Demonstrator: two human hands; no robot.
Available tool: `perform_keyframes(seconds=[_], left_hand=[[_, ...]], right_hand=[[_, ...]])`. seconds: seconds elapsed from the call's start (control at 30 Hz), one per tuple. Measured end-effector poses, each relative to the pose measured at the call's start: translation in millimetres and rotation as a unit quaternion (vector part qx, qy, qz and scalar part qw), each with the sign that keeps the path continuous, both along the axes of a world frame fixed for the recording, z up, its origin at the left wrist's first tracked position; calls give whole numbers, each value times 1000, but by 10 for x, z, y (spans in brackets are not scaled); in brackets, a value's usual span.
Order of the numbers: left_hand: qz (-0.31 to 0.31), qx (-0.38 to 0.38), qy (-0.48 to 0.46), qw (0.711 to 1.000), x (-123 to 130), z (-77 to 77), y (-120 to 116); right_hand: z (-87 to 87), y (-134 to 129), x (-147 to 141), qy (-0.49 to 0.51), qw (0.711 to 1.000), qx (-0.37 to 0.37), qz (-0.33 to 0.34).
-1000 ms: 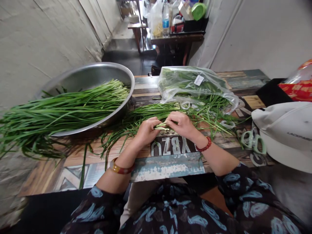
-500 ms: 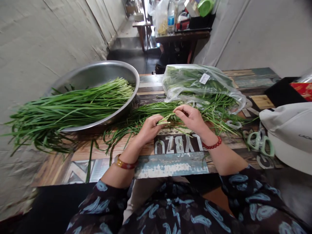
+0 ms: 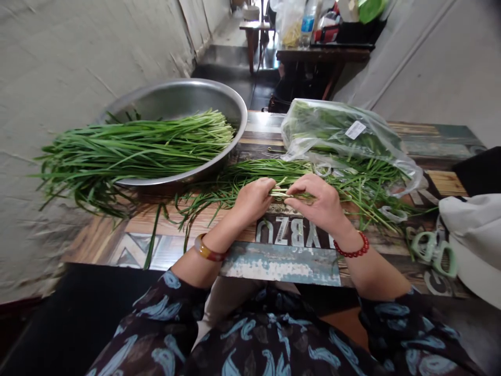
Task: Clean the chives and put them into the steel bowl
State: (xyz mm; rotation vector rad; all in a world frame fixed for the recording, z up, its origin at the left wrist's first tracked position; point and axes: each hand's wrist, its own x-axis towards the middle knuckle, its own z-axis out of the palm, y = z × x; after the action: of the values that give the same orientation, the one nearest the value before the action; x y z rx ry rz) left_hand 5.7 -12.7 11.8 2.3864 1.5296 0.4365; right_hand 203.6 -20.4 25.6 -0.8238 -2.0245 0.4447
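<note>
My left hand (image 3: 255, 198) is closed around a small bunch of garlic chives (image 3: 278, 192), whose pale stem ends stick out to the right. At those ends, my right hand (image 3: 316, 201) pinches with thumb and forefinger, touching the stems. Loose chives (image 3: 258, 169) lie on the table just beyond both hands. A large metal basin (image 3: 188, 86) on the left holds a thick heap of chives (image 3: 144, 149), with the leaves hanging over its rim. Behind my right hand lies a clear plastic bag (image 3: 344, 122) with more chives inside.
Green-handled scissors (image 3: 434, 253) lie at the right beside a pale cap (image 3: 477, 245). The patterned wooden table (image 3: 282, 261) ends close to my body. A wall (image 3: 58, 78) rises on the left. Farther back stands another table (image 3: 324, 55) with a water bottle (image 3: 307, 23).
The view has shifted, so the table's things appear farther right. My right hand has come down to the stem ends, closer to my left hand, which still holds the chives.
</note>
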Motion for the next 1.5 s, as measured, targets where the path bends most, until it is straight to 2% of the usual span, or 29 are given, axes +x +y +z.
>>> perform_keyframes(seconds=[0.1, 0.17, 0.23, 0.3, 0.37, 0.43, 0.5, 0.57, 0.63, 0.7, 0.8, 0.9, 0.97, 1.07, 1.27, 1.5], left_hand=[[0, -4, 31, 1000, 14, 32, -17], [2, -9, 50, 999, 32, 51, -32], [1, -10, 65, 998, 52, 65, -52], [-5, -6, 75, 997, 69, 71, -72], [-10, -2, 80, 997, 74, 62, -82], [-5, -4, 73, 997, 65, 39, -69], [5, -3, 33, 999, 40, 9, -32], [6, 4, -45, 999, 9, -15, 19], [-9, 13, -143, 990, -19, -20, 64], [-25, 3, -232, 972, -36, -1, 87], [-8, -84, -359, 930, -36, 44, 76], [44, -165, -468, 867, -21, 63, 56], [74, -166, -499, 847, -15, 54, 56], [94, -148, -490, 854, -16, 29, 69], [93, -148, -453, 874, -14, 5, 67], [84, -150, -451, 876, -16, 4, 73]], right_hand=[[-47, 7, -28, -28, 999, 19, -32], [-80, 10, -47, -11, 999, 3, -49], [-124, 10, -78, 28, 996, -50, -65], [-186, 20, -110, 81, 985, -136, -75], [-253, 60, -109, 153, 960, -220, -85], [-298, 140, -43, 237, 930, -260, -104], [-307, 248, 90, 301, 910, -250, -140], [-291, 351, 251, 313, 908, -214, -180], [-283, 427, 387, 273, 920, -177, -217], [-307, 473, 469, 190, 942, -143, -237], [-396, 517, 503, 26, 970, -74, -232], [-494, 562, 497, -101, 968, -29, -226], [-537, 590, 492, -153, 960, -28, -233], [-553, 613, 480, -193, 948, -39, -249], [-514, 604, 463, -212, 942, -63, -251], [-503, 630, 484, -154, 954, -56, -251]])
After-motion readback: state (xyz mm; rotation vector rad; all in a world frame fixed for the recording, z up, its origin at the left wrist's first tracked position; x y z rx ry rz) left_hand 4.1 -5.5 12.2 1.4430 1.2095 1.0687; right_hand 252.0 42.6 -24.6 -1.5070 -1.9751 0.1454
